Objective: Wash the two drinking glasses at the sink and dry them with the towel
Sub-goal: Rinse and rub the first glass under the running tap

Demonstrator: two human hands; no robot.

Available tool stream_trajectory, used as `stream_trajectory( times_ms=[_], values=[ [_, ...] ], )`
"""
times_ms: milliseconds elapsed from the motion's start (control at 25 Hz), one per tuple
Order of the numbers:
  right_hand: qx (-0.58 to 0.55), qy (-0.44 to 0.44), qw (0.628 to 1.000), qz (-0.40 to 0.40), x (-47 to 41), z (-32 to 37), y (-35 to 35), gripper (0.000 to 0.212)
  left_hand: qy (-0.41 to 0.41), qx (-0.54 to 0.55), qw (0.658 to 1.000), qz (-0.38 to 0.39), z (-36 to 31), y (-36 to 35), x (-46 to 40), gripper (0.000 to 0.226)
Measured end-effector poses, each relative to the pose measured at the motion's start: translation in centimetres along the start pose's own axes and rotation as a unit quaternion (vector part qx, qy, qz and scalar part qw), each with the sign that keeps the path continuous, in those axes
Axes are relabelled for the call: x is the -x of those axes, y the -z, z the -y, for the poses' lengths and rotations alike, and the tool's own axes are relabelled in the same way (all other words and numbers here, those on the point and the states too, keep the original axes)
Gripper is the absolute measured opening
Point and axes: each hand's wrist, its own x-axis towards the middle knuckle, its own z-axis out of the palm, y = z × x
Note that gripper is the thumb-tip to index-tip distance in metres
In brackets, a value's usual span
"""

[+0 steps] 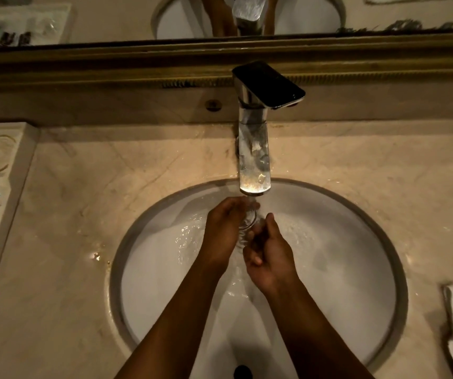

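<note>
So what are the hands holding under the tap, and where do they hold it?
A clear drinking glass. The left hand grips its side; the right hand curls at its lower part.

Well to the left of the hands we are seeing a white amenity tray [14,170] sitting on the marble countertop [83,209]. Beyond the hands, a gilt-framed mirror [110,20] is running along the wall, reflecting the tray and basin.
</note>
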Motion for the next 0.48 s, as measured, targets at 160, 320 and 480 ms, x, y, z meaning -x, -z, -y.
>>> stream_trajectory(
  times_ms=[160,320,480],
  values=[
    [0.130,0.063,0.989,0.029,0.6,1.1,-0.6,0.035,-0.038,0.046,0.998,0.036,0.7,1.0,0.4,0.026],
    [0.442,0.177,0.874,0.097,1.5,2.8,0.2,0.036,0.027,-0.033,0.999,-0.009,-0.3,0.9,0.4,0.013],
    [0.667,0.198,0.681,0.225,2.0,4.3,-0.1,0.021,0.189,-0.030,0.981,0.038,-1.5,1.0,-0.6,0.035]
  ],
)
